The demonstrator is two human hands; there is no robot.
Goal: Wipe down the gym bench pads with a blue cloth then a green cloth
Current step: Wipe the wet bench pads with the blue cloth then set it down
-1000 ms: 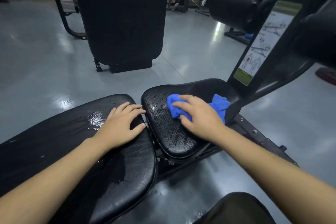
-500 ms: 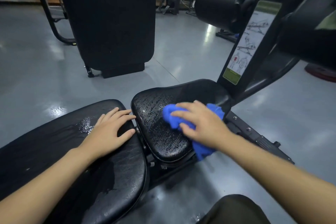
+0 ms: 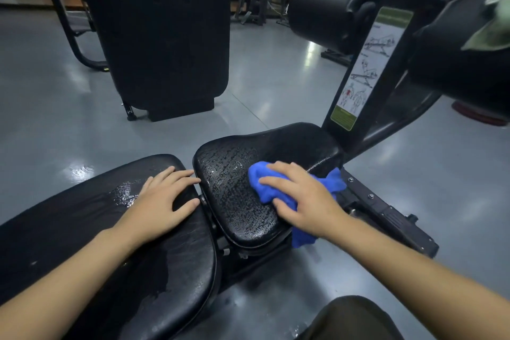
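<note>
A black seat pad (image 3: 237, 190), beaded with wet droplets, sits in the middle of the view. My right hand (image 3: 300, 199) presses a bunched blue cloth (image 3: 265, 182) onto the pad's right side, fingers spread over it; part of the cloth hangs off the pad's right edge. To the left lies the long black back pad (image 3: 96, 243), with a wet patch near its far end. My left hand (image 3: 162, 201) rests flat on that end, fingers straight. A pale green cloth (image 3: 494, 25) shows blurred at the top right, draped on a roller pad.
Black roller pads (image 3: 325, 11) and an upright with an exercise chart (image 3: 369, 66) stand behind the seat. A large black weight-stack housing (image 3: 165, 30) stands on the grey floor at the back left. The bench's frame rail (image 3: 386, 212) runs to the right. My knee (image 3: 350, 320) is at the bottom.
My right hand has slid the blue cloth toward the seat pad's near right edge, and part of the cloth now hangs over the side. My left hand stays flat on the back pad.
</note>
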